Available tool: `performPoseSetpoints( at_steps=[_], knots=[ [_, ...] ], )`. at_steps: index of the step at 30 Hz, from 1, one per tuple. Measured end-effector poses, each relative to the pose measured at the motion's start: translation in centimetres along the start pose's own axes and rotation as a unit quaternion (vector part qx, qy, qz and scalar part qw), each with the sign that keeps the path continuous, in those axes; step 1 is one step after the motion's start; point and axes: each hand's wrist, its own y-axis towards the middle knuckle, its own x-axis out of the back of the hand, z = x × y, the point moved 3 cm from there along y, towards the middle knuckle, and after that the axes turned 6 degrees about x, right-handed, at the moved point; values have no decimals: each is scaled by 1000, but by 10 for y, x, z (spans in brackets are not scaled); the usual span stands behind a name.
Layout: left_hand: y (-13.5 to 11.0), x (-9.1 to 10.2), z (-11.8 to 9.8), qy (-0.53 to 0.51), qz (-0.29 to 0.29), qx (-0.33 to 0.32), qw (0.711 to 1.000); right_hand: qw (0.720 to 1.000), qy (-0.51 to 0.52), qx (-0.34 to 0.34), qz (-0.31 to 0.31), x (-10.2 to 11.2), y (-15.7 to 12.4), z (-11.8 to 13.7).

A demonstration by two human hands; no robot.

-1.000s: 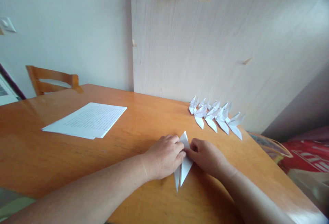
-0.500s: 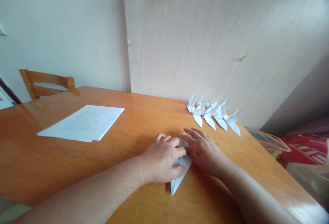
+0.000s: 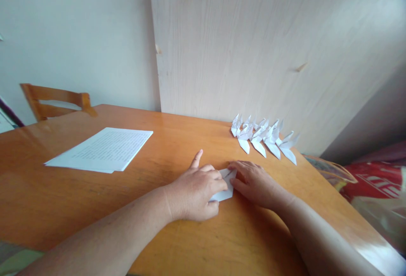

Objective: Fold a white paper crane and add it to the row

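Note:
A small folded sheet of white paper (image 3: pixel 226 192) lies on the wooden table between my two hands, partly covered by them. My left hand (image 3: pixel 198 193) presses on its left part with bent fingers, thumb near the paper's lower edge and little finger sticking up. At the right edge of the paper, my right hand (image 3: pixel 252 182) grips with thumb and curled fingers. Beyond my right hand stand several folded paper birds (image 3: pixel 273 138) in close rows.
A stack of written paper sheets (image 3: pixel 104 149) rests on the left of the table (image 3: pixel 171 145). Behind its far left corner is a wooden chair (image 3: pixel 58 100). A pale board (image 3: pixel 222 56) rises along the back, and red bags (image 3: pixel 374 183) lie beyond the right edge.
The long pointed end of the folded paper that lay toward me no longer shows; the paper now looks shorter. My left little finger has lifted, and my right fingers have curled onto the right edge.

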Motion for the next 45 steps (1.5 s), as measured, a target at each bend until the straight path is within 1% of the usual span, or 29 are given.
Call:
performPoseSetpoints(
  at_steps=[3,6,9,13,17,20,23,28,33,37,41,45],
  knots=[
    [1,1,6,-4,2,9,1000,1000,-16,-2,-8,7,-2,2],
    [2,0,14,11,-12,18,1000,999,-25,-25,-6,13,-4,3],
    [2,-2,23,23,-20,22,999,999,4,-46,9,13,-6,6],
    [4,-6,32,33,-29,33,998,998,42,-44,25,10,-7,15],
    [8,-7,34,38,-51,32,997,996,68,-45,43,5,-10,24],
    [12,-10,35,25,-59,20,998,995,77,-33,45,3,-12,30],
    [17,-14,36,4,-48,13,999,995,85,-24,47,3,-12,32],
    [20,-16,37,-10,-47,41,998,994,93,-22,51,2,-11,30],
    [19,-15,37,-22,-36,13,999,993,99,-20,53,-2,-12,27],
    [18,-16,40,-34,-25,11,999,993,105,-24,55,-4,-12,24],
    [18,-16,42,-46,-21,16,999,995,94,-17,40,-1,-10,26],
    [18,-15,43,-67,-18,46,997,997,69,2,-16,5,-8,26]
  ],
)
